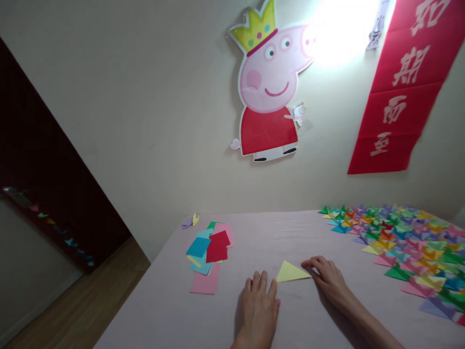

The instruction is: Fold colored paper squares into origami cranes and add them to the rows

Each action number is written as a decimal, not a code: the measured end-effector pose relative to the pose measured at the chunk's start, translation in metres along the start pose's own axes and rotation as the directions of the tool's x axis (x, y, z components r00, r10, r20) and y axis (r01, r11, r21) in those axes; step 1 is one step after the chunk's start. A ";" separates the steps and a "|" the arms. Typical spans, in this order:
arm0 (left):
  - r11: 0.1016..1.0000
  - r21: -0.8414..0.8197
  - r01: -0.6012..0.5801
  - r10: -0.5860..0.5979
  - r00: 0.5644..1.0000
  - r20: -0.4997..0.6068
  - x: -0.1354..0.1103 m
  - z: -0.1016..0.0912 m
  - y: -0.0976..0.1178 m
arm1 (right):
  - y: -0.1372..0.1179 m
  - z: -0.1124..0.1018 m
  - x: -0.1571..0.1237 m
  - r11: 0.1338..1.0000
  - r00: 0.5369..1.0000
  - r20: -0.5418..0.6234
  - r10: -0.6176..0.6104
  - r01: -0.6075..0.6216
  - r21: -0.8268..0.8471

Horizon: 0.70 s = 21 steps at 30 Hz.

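A pale yellow paper triangle [291,272], a sheet folded over, lies flat on the cloth between my hands. My left hand [257,303] rests palm down with its fingers stretched out; its index fingertip is at the triangle's left corner. At the right corner is my right hand [329,280], its fingers extended and slightly bent past the paper's edge. The right thumb seems to touch that corner, and I see no firm grip on the paper by either hand.
A loose pile of coloured paper squares, with a red sheet [217,246] on top, lies to the left. Many folded paper cranes [410,247] crowd the table's right side. Two small cranes [191,221] stand at the far left corner of the pink tablecloth [269,237].
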<state>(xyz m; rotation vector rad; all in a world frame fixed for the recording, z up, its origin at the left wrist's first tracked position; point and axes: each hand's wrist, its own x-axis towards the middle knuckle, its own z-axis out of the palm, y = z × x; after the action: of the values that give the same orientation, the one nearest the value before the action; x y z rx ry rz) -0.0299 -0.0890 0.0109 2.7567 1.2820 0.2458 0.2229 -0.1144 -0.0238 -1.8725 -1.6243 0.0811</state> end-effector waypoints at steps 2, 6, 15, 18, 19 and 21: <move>1.000 0.007 0.001 0.000 1.000 -0.021 -0.002 0.002 0.001 | -0.002 -0.003 0.004 1.000 0.999 0.051 -0.007 0.006 0.023; 1.000 0.015 -0.003 0.004 0.998 -0.064 -0.007 0.010 0.000 | -0.016 -0.001 0.010 0.999 0.993 0.106 -0.045 0.044 0.010; 0.985 -0.108 -0.132 0.119 0.986 -0.115 0.001 0.019 -0.002 | -0.047 0.010 0.016 0.967 0.962 0.101 -0.253 0.253 0.011; 0.967 -0.169 -0.190 0.182 0.981 -0.060 0.012 0.018 -0.006 | -0.052 0.008 0.020 0.941 0.933 0.127 -0.336 0.340 -0.005; 0.959 -0.183 -0.214 0.212 0.977 -0.031 0.015 0.016 -0.008 | -0.053 0.007 0.022 0.930 0.920 0.147 -0.364 0.369 -0.006; 0.945 -0.204 -0.256 0.265 0.964 0.017 0.018 0.013 -0.014 | -0.052 0.002 0.027 0.910 0.893 0.190 -0.408 0.416 -0.002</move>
<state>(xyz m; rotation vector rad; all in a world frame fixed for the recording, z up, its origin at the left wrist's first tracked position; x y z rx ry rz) -0.0261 -0.0662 -0.0023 2.7324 0.8274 0.3122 0.1832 -0.0881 0.0101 -1.5458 -2.1364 0.0397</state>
